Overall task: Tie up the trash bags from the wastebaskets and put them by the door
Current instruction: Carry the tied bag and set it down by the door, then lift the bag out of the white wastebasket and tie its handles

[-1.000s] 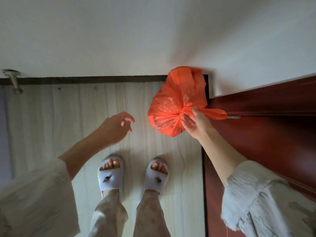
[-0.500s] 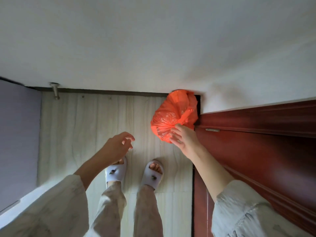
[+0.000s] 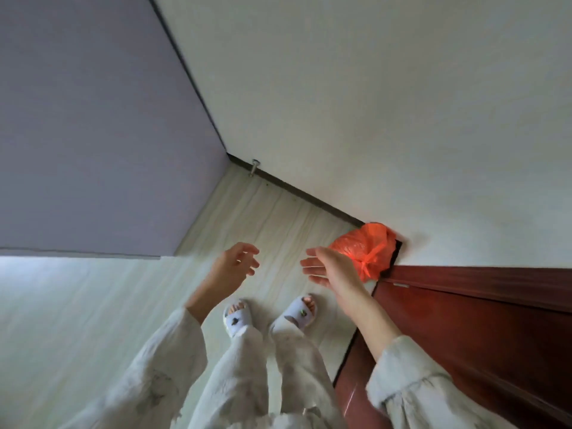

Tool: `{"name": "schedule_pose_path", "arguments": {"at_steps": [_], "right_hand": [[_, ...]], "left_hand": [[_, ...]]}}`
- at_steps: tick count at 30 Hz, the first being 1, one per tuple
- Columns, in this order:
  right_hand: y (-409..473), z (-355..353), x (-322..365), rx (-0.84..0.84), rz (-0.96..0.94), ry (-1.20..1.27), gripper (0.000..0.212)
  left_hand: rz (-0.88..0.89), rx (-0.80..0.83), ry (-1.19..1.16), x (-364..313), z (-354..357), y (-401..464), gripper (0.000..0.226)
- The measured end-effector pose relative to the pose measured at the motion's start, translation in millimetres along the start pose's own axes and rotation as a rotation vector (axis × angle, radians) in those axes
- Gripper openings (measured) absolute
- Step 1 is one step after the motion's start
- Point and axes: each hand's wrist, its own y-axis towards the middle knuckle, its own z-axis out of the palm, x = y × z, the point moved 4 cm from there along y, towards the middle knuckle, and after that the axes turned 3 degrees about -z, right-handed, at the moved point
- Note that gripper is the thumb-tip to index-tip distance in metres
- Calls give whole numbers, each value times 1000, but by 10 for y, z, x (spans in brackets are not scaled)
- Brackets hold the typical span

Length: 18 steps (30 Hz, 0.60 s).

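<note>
The orange trash bag (image 3: 366, 250) sits on the pale wood-look floor (image 3: 272, 218), pushed into the corner where the white wall (image 3: 371, 103) meets the dark red door frame (image 3: 483, 281). Its neck is knotted, with the tied ends hanging down the side facing the door. It leans against the dark baseboard (image 3: 309, 198) at the floor's far edge.

Neither hand is on it. The right hand (image 3: 332, 269) hangs in the air just in front of the bag, fingers straight and spread wide, palm turned toward the other hand, holding nothing. The left hand (image 3: 233, 266) floats beside it over the open floor, fingers loosely curved and apart, also empty.

The person stands in pale slippers (image 3: 236, 317) near the door's edge of the floor, in light loose trousers and sleeves. Farther along the baseboard a small metal door stopper (image 3: 254, 167) sticks out, next to the grey-lilac wall (image 3: 93, 134) at the left corner.
</note>
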Motion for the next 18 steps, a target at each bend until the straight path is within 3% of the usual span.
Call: {"name": "schedule_pose_path", "arguments": {"at_steps": [9,15,18], "right_hand": [[-1035,1899,11,401,-223,-523,21],[-1889,3332,-450,638,-297,-657,24],[-2256,4053,-738,758,-297,-708,25]], "left_hand": [[-73,-412,-427,1093,-1309,-1766,22],[-102,-563,-520,2087,-2089,-2890,25],[-111,-722,-561,2584,-2662,-3406,22]]}}
